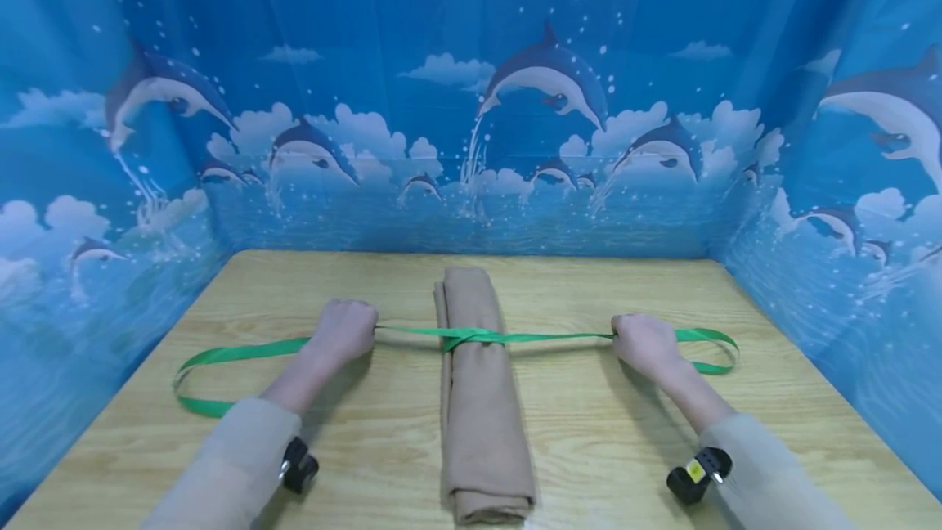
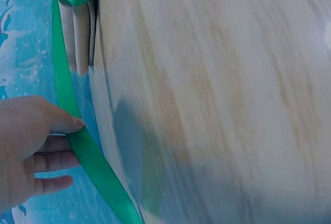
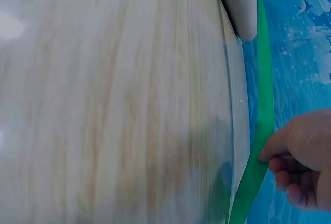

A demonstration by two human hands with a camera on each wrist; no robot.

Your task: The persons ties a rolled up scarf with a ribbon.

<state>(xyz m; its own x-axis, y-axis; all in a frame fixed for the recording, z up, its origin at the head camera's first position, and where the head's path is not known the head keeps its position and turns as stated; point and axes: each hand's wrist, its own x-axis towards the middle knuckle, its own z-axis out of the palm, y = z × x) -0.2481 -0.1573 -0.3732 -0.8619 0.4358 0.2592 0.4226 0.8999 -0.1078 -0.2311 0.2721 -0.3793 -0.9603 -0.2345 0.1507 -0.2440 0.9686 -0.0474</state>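
Note:
A brown folded cloth roll [image 1: 486, 424] lies lengthwise on the table in front of me. Round its upper part runs a green ribbon [image 1: 555, 337], crossed over itself on top of the cloth. To the left of the roll my left hand [image 1: 346, 330] pinches one ribbon end between thumb and fingers; the left wrist view shows the ribbon [image 2: 95, 167] trailing past the thumb. On the other side my right hand [image 1: 648, 343] pinches the opposite end, also seen in the right wrist view [image 3: 300, 157]. Between both hands the ribbon stretches nearly straight.
Loose ribbon tails loop onto the wooden table [image 1: 589, 464] beyond each hand. A blue curtain [image 1: 412, 23] printed with dolphins encloses the back and sides. Each sleeve carries a small black wrist device [image 1: 299, 464].

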